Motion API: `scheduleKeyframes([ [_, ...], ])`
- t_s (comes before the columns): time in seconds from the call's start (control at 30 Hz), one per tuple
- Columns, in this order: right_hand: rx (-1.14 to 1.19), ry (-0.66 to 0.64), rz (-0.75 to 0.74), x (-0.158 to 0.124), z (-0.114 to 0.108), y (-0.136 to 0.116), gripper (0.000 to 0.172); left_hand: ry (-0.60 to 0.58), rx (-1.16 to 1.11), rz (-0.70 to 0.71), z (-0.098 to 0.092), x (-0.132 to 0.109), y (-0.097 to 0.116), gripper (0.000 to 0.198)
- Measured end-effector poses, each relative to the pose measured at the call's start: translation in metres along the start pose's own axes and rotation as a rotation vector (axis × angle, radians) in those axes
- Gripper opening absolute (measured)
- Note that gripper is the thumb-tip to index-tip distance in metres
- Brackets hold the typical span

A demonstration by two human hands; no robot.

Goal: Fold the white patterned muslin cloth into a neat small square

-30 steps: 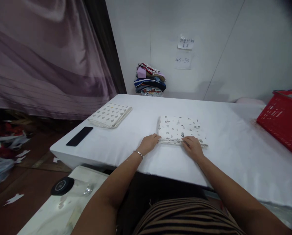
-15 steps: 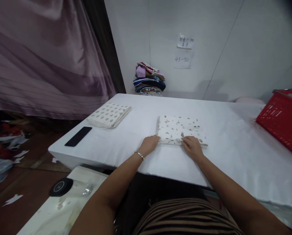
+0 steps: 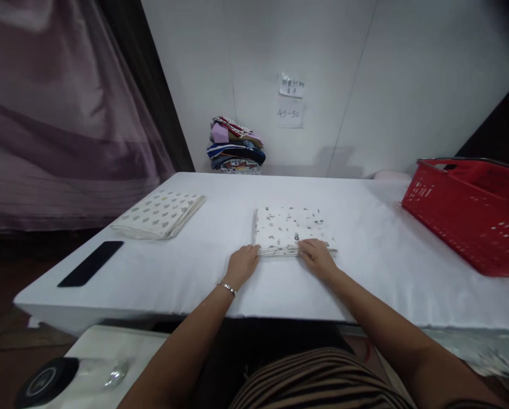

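A folded white cloth (image 3: 282, 224) with small grey and dark prints lies flat in front of me, its layered front edge towards my body. My left hand (image 3: 243, 264), with a silver bracelet at the wrist, grips the near left corner of this cloth with the fingers closed. Further right along that front edge, my right hand (image 3: 316, 257) has its fingers bent over the layers; the thumb is partly hidden. A second folded cloth (image 3: 158, 215), white with grey heart-like prints, rests on the left of the table, apart from both hands.
The table (image 3: 220, 227) has a white cover. A black flat slab, phone-like (image 3: 91, 263), lies near its left edge. A red plastic basket (image 3: 459, 221) stands at the right. Behind the table is a pile of folded fabrics (image 3: 236, 149). A black-lidded clear container (image 3: 48, 382) sits lower left.
My view has swung to the right and shows more of the red basket. Both hands keep their places on the folded cloth, which looks the same.
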State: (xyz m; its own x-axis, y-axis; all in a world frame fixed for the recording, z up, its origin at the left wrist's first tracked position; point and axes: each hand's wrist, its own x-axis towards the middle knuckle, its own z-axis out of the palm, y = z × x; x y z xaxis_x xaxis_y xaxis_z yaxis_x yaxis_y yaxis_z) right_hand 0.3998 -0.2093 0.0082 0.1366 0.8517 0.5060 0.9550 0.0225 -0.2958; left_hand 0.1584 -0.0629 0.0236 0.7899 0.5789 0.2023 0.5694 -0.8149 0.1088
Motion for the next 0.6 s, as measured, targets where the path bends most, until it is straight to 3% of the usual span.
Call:
scheduleKeyframes([
  [0.13,-0.001,0.114,0.141,-0.019,-0.024,0.032,0.028,0.008,-0.027,0.003,0.003,0.001,-0.006,0.032],
  [0.23,0.108,0.177,0.484,-0.03,-0.038,0.057,0.033,0.009,-0.057,-0.012,0.004,0.001,-0.008,0.032],
  [0.3,0.295,0.106,0.756,-0.031,-0.043,0.065,0.038,0.009,-0.067,-0.024,0.004,0.001,-0.008,0.033],
  [0.37,0.471,-0.005,0.937,-0.025,-0.047,0.067,0.039,0.017,-0.074,-0.037,0.004,0.001,-0.007,0.033],
  [0.47,0.529,-0.134,1.005,-0.01,-0.049,0.063,0.035,0.033,-0.091,-0.067,0.005,0.002,-0.005,0.034],
  [0.6,0.374,-0.212,0.991,0.002,-0.048,0.063,0.03,0.052,-0.115,-0.106,0.004,0.003,-0.003,0.035],
])
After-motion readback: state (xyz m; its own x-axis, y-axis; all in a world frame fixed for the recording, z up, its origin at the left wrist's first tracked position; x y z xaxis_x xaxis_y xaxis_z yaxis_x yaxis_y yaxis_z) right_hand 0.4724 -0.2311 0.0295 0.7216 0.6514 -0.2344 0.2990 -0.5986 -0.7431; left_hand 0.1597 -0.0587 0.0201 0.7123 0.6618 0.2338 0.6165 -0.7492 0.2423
